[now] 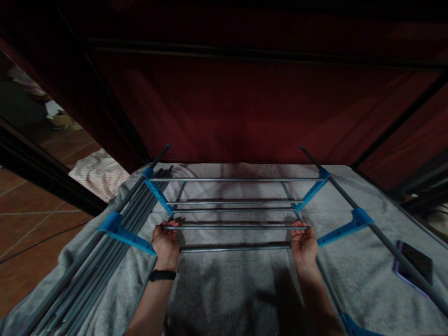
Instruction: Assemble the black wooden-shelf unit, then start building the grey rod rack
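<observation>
A rack of grey metal rods (238, 204) with blue plastic joints (311, 190) lies flat on a grey blanket (227, 284). My left hand (165, 243) grips the left end of one loose grey rod (234, 227). My right hand (304, 243) grips its right end. The rod lies level across the frame, between the rods in place farther back and another rod (234, 248) just below my fingers. A dark band sits on my left wrist.
A bundle of spare grey rods (105, 261) lies along the blanket's left side. A dark phone (415, 263) rests at the right. Dark red fabric walls (245, 102) with black poles stand behind. Tiled floor (31, 224) and striped cloth (100, 172) lie to the left.
</observation>
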Available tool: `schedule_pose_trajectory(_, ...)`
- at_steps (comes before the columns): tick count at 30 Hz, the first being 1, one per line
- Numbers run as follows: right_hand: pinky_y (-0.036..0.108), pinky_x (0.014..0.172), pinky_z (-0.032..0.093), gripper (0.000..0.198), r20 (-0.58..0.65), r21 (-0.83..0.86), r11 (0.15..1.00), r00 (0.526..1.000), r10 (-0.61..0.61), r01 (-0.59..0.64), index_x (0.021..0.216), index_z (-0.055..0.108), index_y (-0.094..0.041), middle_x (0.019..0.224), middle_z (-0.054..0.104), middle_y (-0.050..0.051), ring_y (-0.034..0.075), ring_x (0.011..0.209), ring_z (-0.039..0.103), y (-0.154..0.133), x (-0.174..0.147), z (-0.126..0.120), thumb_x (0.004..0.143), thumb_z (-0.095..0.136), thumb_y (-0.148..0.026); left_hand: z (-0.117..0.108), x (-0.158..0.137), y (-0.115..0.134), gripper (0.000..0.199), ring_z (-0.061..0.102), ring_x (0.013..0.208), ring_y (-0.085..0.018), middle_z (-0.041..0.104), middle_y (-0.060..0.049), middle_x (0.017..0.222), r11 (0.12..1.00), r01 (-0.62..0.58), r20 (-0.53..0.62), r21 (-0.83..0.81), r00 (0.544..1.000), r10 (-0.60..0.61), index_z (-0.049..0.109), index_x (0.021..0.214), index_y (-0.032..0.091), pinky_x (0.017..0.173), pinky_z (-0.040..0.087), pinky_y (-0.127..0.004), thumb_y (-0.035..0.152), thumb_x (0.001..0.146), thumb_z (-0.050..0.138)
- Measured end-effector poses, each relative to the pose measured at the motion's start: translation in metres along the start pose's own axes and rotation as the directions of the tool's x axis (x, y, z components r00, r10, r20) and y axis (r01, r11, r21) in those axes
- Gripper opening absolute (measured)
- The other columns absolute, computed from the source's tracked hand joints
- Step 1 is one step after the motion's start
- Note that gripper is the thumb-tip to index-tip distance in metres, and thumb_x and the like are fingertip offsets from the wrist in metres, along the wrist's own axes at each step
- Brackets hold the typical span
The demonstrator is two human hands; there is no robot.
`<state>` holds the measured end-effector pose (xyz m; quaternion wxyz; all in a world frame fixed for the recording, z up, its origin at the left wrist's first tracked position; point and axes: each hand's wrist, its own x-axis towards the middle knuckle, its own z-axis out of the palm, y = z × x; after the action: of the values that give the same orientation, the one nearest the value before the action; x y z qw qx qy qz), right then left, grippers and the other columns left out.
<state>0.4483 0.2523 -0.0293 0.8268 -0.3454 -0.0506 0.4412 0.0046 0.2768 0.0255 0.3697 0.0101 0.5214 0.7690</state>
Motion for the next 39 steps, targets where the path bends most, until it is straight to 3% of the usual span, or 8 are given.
schedule_pose_trajectory(12,0.022,0.068,0.06,0.016,-0.025,-0.013,1.0,1.0,0.002,-0.003,0.083,0.066,-0.017,0.08,0.071,0.001,0.011,0.073,0.07,-0.002,-0.003,0.004,0.088,0.061,-0.032,0.002,-0.003,0.0,0.029,0.06,0.053,-0.012,0.063,0.0,0.06,0.999,-0.019,-0.014,0.03,1.0,0.019,0.048,0.072,0.018,0.053,0.04,-0.022,0.02,0.099,0.036)
schedule_pose_trajectory(20,0.021,0.065,0.061,0.016,-0.013,0.009,1.0,1.0,0.021,-0.021,0.08,0.063,-0.018,0.077,0.071,0.0,0.011,0.07,0.07,-0.001,0.001,0.0,0.086,0.066,-0.033,0.004,-0.006,0.004,0.036,0.058,0.051,-0.013,0.062,-0.001,0.057,1.0,0.02,-0.023,-0.002,1.0,-0.02,0.052,0.074,0.017,0.054,0.04,-0.023,0.021,0.1,0.028)
schedule_pose_trajectory(26,0.023,0.073,0.062,0.013,-0.019,0.037,0.999,1.0,0.011,-0.01,0.079,0.063,-0.019,0.076,0.071,-0.001,0.011,0.075,0.071,-0.002,-0.001,0.001,0.086,0.064,-0.03,0.003,-0.007,0.003,0.03,0.06,0.054,-0.013,0.063,-0.001,0.058,1.0,0.005,0.002,0.016,1.0,-0.005,0.05,0.072,0.018,0.053,0.04,-0.022,0.016,0.097,0.033)
schedule_pose_trajectory(32,0.023,0.069,0.061,0.013,-0.003,0.012,1.0,1.0,0.025,-0.024,0.084,0.065,-0.017,0.082,0.072,0.001,0.011,0.077,0.071,-0.004,-0.004,0.006,0.089,0.057,-0.026,0.001,-0.004,-0.001,0.027,0.057,0.053,-0.012,0.062,0.0,0.06,0.998,-0.033,0.007,0.053,0.999,0.032,0.048,0.072,0.018,0.053,0.039,-0.022,0.019,0.096,0.036)
schedule_pose_trajectory(39,0.022,0.065,0.06,0.016,-0.05,0.019,0.999,0.998,0.027,-0.026,0.081,0.061,-0.018,0.076,0.07,-0.001,0.01,0.07,0.07,-0.003,-0.005,0.01,0.093,0.056,-0.027,0.003,-0.001,0.001,0.026,0.056,0.054,-0.013,0.06,0.0,0.061,0.998,-0.017,-0.026,0.064,1.0,0.018,0.044,0.07,0.019,0.056,0.042,-0.024,0.019,0.095,0.038)
